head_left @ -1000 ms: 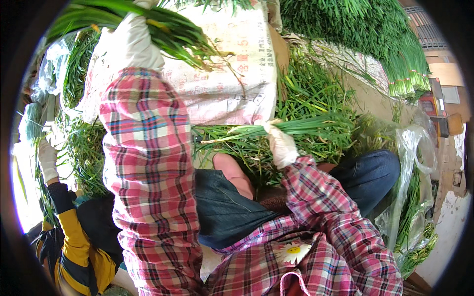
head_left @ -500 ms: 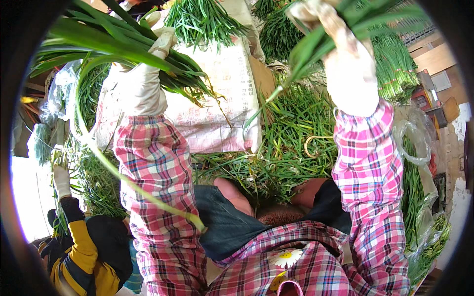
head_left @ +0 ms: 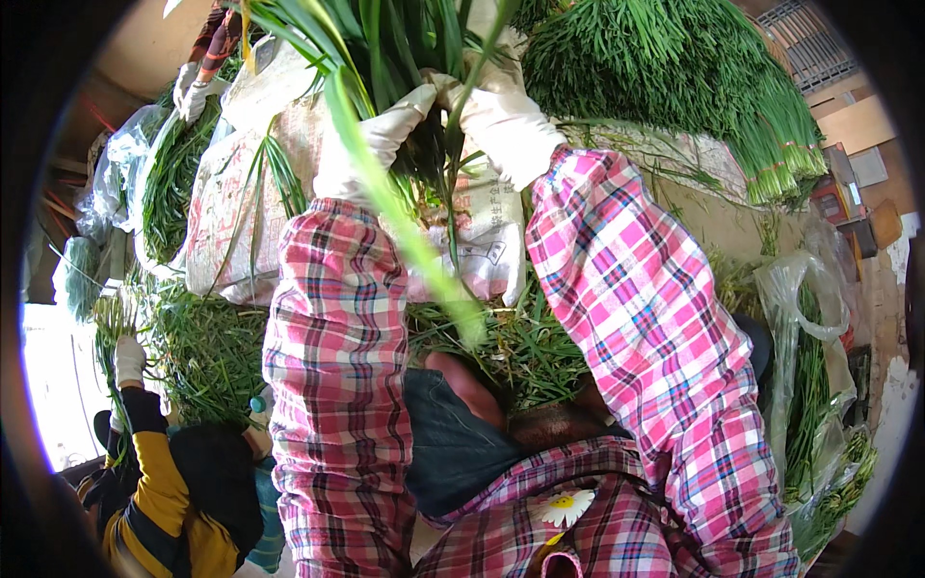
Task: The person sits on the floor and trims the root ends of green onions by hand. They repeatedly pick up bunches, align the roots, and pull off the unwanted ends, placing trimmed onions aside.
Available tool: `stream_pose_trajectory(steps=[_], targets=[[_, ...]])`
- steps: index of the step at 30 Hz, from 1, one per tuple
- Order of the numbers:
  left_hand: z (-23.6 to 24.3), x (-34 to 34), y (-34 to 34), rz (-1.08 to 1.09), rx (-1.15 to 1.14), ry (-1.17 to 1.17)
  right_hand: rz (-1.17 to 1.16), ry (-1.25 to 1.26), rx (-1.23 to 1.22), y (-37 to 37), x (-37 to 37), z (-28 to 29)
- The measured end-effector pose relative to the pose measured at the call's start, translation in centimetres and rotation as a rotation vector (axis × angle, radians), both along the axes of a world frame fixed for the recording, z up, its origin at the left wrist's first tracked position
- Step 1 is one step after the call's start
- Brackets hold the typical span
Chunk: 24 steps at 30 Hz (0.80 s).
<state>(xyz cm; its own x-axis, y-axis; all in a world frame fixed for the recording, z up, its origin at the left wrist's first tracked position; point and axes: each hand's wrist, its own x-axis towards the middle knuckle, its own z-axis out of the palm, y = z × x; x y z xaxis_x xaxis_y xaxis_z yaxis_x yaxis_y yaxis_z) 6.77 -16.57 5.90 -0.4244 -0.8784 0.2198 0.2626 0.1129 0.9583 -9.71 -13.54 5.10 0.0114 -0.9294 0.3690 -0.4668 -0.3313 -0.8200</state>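
My left hand [head_left: 390, 137], in a white glove, is closed around a bunch of garlic chives [head_left: 395, 43] with long flat green leaves. Against it from the other side, my white-gloved right hand [head_left: 496, 120] is also closed on the bunch. Both hands meet above a white printed woven sack [head_left: 241, 217] in front of me. One long pale-green leaf [head_left: 395, 212], blurred, trails down across my left forearm. Loose ends hang below my hands, partly over the sack. My right fingers are partly hidden by leaves.
A large pile of chives with banded pale ends [head_left: 665, 77] lies at the far right. Loose leaves [head_left: 530, 356] cover the ground by my knees. Clear plastic bags [head_left: 805, 308] with greens stand right. A co-worker in yellow and black [head_left: 159, 482] sits lower left; another person's gloved hands [head_left: 193, 91] show upper left.
My right hand has come in from the upper right to meet my left. The left hand has shifted rightward with the bunch, which now points upward between both hands.
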Motion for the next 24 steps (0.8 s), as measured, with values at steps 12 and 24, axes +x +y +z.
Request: stream_pose_trajectory(steps=[12, 24], targets=[[2.8, -2.3, 4.7, -0.076, 0.382, 0.124, 0.032, 0.840, -0.521, 3.9, -2.1, 3.9], [0.8, -4.8, 6.7, -0.298, 0.533, 0.198, 0.294, 0.129, 0.439, 8.2, -4.9, 3.2]])
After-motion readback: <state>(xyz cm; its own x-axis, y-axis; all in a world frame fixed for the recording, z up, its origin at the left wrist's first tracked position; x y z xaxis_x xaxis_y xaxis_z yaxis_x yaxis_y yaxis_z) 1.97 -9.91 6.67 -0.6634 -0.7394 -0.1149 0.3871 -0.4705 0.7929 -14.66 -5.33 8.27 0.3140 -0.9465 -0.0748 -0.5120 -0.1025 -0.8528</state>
